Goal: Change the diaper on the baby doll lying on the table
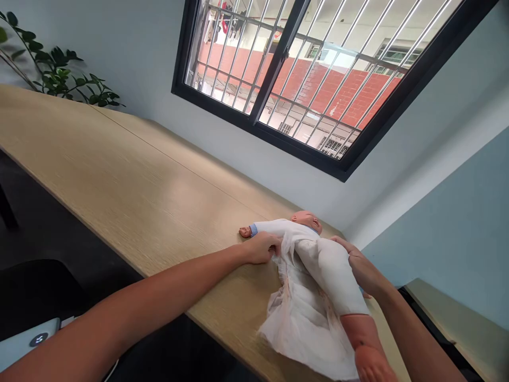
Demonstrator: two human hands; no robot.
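A baby doll (334, 270) in a white outfit with blue cuffs lies on its back on the wooden table, its head toward the wall and a bare foot toward me. A white, ruffled cloth garment (298, 318) is bunched at its waist and spreads over the table beside its leg. My left hand (260, 248) pinches the garment's edge at the doll's side, below its outstretched arm. On the other side, my right hand (360, 268) rests against the doll's hip, its fingertips partly hidden behind the body, so what they hold cannot be made out.
The long wooden table (159, 180) runs along the wall to the far left, with a green plant (59, 74) behind it. A barred window (278, 79) is above. A dark chair (43, 286) and a light device (27, 339) are at the lower left; another surface (461, 313) is at right.
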